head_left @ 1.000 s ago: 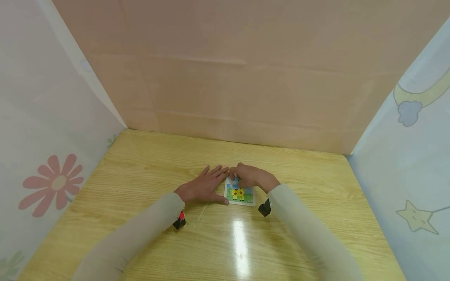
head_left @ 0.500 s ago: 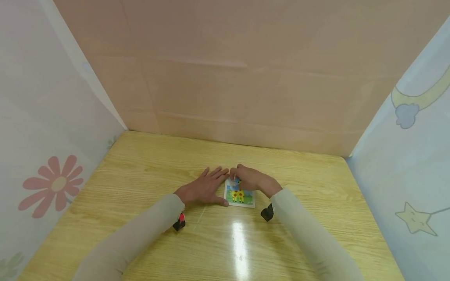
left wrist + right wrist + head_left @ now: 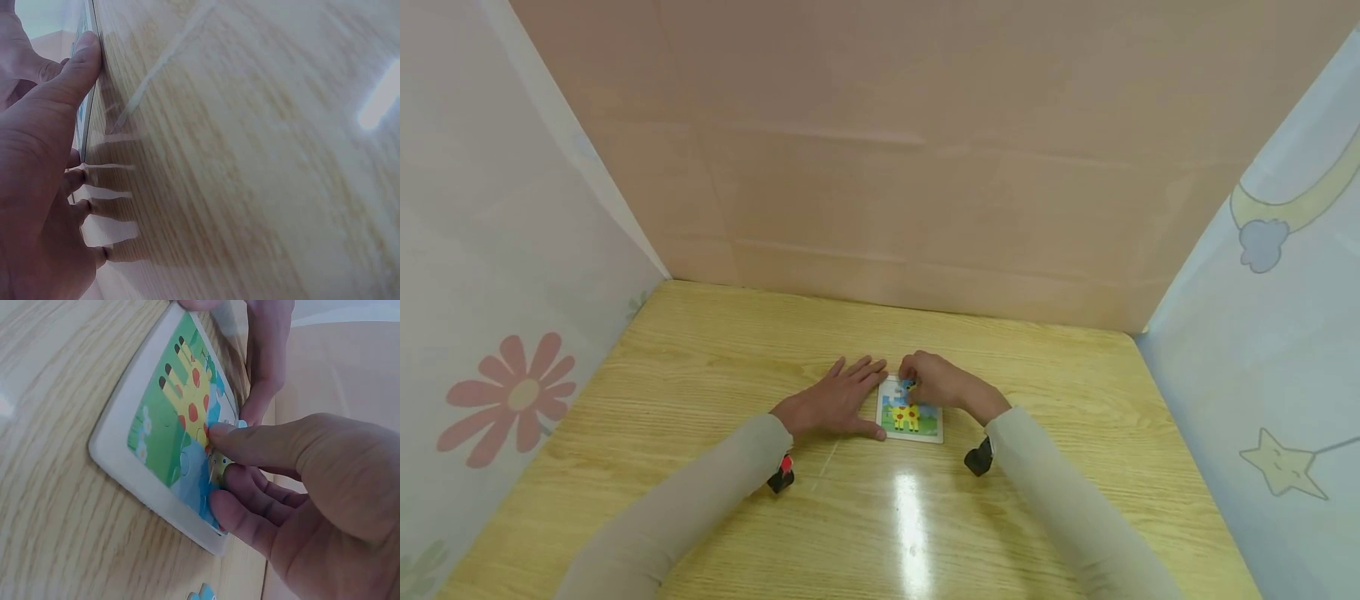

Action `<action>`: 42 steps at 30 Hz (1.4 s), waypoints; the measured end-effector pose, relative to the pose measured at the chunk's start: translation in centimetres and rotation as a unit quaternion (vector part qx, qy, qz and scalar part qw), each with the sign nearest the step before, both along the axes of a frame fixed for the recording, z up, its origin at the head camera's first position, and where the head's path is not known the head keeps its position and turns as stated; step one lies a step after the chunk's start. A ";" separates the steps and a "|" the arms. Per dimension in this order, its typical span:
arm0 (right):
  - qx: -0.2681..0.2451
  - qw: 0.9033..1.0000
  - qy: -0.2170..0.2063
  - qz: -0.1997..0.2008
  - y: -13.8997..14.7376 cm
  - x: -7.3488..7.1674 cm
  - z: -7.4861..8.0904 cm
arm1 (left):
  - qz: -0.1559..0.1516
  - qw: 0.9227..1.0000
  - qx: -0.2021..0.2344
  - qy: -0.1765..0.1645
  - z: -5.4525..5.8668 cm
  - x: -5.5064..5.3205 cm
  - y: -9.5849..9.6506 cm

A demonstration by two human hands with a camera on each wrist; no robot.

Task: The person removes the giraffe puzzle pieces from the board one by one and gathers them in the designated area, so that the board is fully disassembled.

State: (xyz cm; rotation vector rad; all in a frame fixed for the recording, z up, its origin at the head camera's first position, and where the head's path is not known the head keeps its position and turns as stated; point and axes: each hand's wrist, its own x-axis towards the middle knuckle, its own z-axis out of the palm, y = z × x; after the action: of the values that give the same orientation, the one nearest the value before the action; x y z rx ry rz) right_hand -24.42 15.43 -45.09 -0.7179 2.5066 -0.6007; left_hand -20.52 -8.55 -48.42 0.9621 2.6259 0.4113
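Observation:
A small square jigsaw puzzle (image 3: 917, 423) in a white frame lies on the table, showing a yellow giraffe with red spots on green. My left hand (image 3: 835, 404) rests flat with spread fingers at its left side, the thumb (image 3: 84, 59) along the frame's edge. Over the puzzle's upper part, my right hand (image 3: 951, 383) pinches a puzzle piece (image 3: 220, 464) with the giraffe's face between thumb and fingers. The piece sits right at the board's surface. Bare white backing shows in the upper left of the frame in the head view.
A loose blue puzzle piece (image 3: 204, 592) lies on the wooden table (image 3: 737, 350) beyond the frame, hidden behind my right hand in the head view. A brown backdrop (image 3: 880, 167) rises at the table's far edge, with printed pale panels at both sides.
My right hand has shifted slightly right with the puzzle piece over the board, uncovering more of the upper left part. My left hand stays in place.

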 end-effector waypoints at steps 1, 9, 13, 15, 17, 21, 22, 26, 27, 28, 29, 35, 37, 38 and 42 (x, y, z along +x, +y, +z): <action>-0.003 1.000 0.003 0.001 0.1 0.0 -0.1 | 0.001 1.000 -0.002 0.001 0.0 0.0 0.0; 0.001 1.000 0.028 0.004 0.4 0.1 -0.1 | -0.002 1.000 -0.010 0.004 -0.3 -0.2 0.0; 0.012 0.999 0.041 0.004 0.4 0.2 0.1 | 0.000 1.000 -0.010 0.002 -0.1 -0.2 0.0; 0.012 0.999 0.042 0.007 0.4 0.1 0.1 | 0.001 1.000 -0.009 0.001 -0.1 -0.2 0.0; 0.006 0.999 0.035 0.008 0.5 -0.1 0.0 | 0.000 1.000 -0.009 0.002 -0.1 -0.2 -0.1; -0.022 1.000 0.009 0.006 0.9 -0.3 -0.1 | -0.001 1.000 -0.004 0.002 -0.1 -0.1 0.0; -0.029 1.000 0.003 0.004 1.0 -0.3 -0.2 | -0.001 1.000 -0.002 0.002 -0.1 -0.1 0.0; -0.049 0.999 -0.009 0.002 1.4 -0.4 -0.1 | 0.001 1.000 -0.003 0.002 -0.2 -0.2 0.0; -0.052 0.999 -0.010 0.003 1.4 -0.4 -0.1 | 0.001 1.000 -0.003 0.002 -0.2 -0.2 0.0; -0.054 0.998 -0.011 0.003 1.4 -0.4 0.0 | 0.001 1.000 -0.003 0.002 -0.2 -0.2 -0.1; -0.056 0.998 -0.011 0.003 1.5 -0.4 0.1 | 0.001 1.000 -0.004 0.002 -0.2 -0.2 -0.1; -0.060 0.998 -0.014 0.007 1.6 -0.4 0.4 | 0.000 1.000 -0.001 -0.001 -0.2 -0.2 -0.1; -0.064 0.998 -0.015 0.009 1.6 -0.5 0.5 | -0.001 1.000 0.001 -0.003 -0.2 -0.1 -0.1; -0.067 0.998 -0.015 0.010 1.7 -0.6 0.5 | -0.002 1.000 0.002 -0.003 -0.2 -0.1 -0.1; -0.074 0.997 -0.024 0.007 1.8 -0.7 0.7 | -0.001 1.000 0.001 -0.004 -0.2 -0.1 -0.1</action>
State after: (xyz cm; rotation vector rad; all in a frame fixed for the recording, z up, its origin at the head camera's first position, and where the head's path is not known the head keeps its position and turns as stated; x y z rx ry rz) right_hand -25.07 17.25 -44.40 -0.7647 2.4305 -0.7968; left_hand -20.61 -8.66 -48.57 0.9611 2.6176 0.4155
